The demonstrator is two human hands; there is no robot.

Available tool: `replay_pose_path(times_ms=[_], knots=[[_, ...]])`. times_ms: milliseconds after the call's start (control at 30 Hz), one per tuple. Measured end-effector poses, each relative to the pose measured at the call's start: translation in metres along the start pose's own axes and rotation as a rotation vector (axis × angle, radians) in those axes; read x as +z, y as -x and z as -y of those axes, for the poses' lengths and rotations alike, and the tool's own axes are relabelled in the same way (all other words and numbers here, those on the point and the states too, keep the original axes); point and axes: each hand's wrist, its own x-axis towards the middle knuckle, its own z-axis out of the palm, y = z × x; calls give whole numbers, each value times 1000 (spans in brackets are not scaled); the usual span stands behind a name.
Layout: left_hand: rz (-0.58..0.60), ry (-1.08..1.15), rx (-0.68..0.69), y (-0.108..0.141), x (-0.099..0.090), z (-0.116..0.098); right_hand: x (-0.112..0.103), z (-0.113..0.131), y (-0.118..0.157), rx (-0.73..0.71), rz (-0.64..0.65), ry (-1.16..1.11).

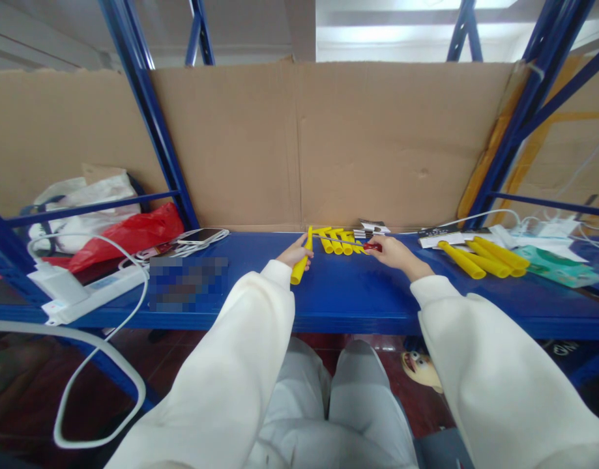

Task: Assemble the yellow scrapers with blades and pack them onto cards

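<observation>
My left hand (294, 253) is closed around a yellow tapered plastic tube (298, 272), held upright and slightly tilted, its wide end down. In my right hand (392, 254) is a screwdriver (374, 247) gripped by its red handle. Its thin metal shaft points left and reaches the upper part of the tube; whether the tip touches a screw is too small to make out. Behind the shaft, several similar yellow pieces (336, 245) lie in a row on the blue shelf (350, 293).
More yellow tubes (495, 266) lie at right beside a green packet (556, 266). A small black-and-white stack (371, 229) sits at the cardboard back wall (367, 143). At left are a phone (201, 236), a white power strip (98, 296) with cables, and a red bag (128, 238).
</observation>
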Motion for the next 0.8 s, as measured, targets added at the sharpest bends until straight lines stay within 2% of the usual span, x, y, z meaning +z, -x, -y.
replay_pose_path(times_ms=[167, 300, 467, 800], knots=[[-8, 0, -4, 3, 2, -2, 3, -3, -1, 10, -51, -11], [1, -2, -1, 4, 2, -2, 1, -3, -1, 45, -45, 37], [4, -2, -5, 4, 1, -2, 0, -3, -1, 4, -66, 55], [6, 1, 1, 2, 0, -1, 0, -2, 0, -13, -13, 42]])
